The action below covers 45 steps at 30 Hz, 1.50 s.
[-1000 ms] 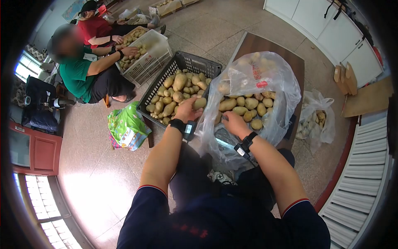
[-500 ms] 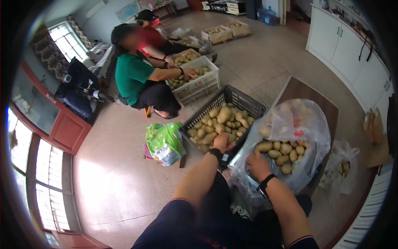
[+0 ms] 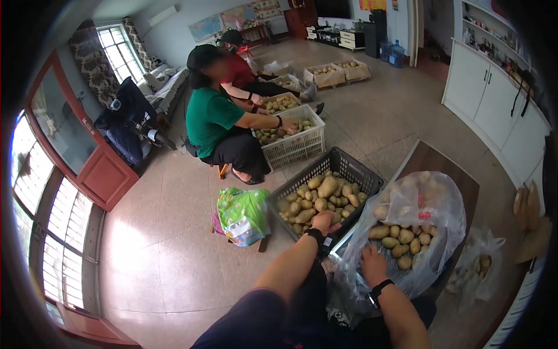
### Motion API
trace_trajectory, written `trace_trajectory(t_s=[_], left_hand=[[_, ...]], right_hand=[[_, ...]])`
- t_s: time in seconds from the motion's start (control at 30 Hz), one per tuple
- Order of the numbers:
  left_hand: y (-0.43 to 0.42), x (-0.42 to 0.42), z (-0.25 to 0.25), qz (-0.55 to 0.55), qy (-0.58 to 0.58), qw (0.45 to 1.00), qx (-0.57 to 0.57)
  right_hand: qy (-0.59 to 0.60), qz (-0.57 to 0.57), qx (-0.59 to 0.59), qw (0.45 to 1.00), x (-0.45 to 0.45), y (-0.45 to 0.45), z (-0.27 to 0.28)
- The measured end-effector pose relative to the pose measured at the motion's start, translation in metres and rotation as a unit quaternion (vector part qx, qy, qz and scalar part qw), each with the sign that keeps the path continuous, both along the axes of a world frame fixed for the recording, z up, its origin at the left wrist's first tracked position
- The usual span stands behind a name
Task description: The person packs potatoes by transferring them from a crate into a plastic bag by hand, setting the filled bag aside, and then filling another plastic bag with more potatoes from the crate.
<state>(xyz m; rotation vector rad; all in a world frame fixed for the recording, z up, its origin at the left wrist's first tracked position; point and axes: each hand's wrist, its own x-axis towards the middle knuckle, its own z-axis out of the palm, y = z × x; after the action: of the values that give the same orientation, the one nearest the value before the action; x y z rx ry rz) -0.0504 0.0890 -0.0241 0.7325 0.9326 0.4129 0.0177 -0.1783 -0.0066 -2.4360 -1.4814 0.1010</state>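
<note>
My left hand (image 3: 326,222) is at the near side of a black plastic crate (image 3: 343,158) filled with potatoes (image 3: 329,187). Its fingers curl down among the potatoes, and whatever they grip is hidden. To the right, my right hand (image 3: 374,266) rests at the near-left side of a clear plastic bag (image 3: 444,200), just below several potatoes (image 3: 401,238) lying in its opening. Those fingers are bent inward; I cannot make out what is in them. A dark band circles each wrist.
The bag rests on a low brown table (image 3: 444,160). Another plastic bag (image 3: 474,267) stands on the floor to the right. A stool with a green cloth (image 3: 241,212) is left of the crate. Beyond, a person in green (image 3: 215,119) reaches into a white crate (image 3: 296,148), beside another person.
The view has tilted upward, so everything appears lower and further right. My left hand stays at the crate's near side. My right hand sits slightly further below the bagged potatoes.
</note>
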Motion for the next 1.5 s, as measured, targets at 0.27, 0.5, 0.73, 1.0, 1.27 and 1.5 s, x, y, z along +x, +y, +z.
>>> trace_trajectory(t_s=[0.27,0.5,0.73,1.0,1.27,1.5], left_hand=[[0.027,-0.007,-0.068,-0.156,0.044,0.922,0.353],[-0.007,-0.004,0.015,0.005,-0.018,1.0,-0.001],[-0.002,-0.005,0.007,0.005,-0.025,1.0,-0.006],[-0.001,-0.018,-0.013,-0.207,0.22,0.671,0.677],[-0.015,-0.005,0.018,0.031,-0.059,0.998,0.007],[0.0,-0.021,-0.005,-0.238,0.227,0.608,0.723]], right_hand=[[-0.044,-0.026,0.004,0.999,-0.009,-0.013,-0.011],[0.032,0.027,0.027,0.999,-0.011,-0.027,0.015],[0.275,-0.16,0.15,0.936,-0.008,-0.051,-0.009],[0.543,-0.277,0.222,0.761,0.009,-0.074,-0.007],[0.607,-0.288,0.193,0.715,0.011,-0.062,0.021],[0.661,-0.25,0.192,0.681,0.004,-0.042,0.02]])
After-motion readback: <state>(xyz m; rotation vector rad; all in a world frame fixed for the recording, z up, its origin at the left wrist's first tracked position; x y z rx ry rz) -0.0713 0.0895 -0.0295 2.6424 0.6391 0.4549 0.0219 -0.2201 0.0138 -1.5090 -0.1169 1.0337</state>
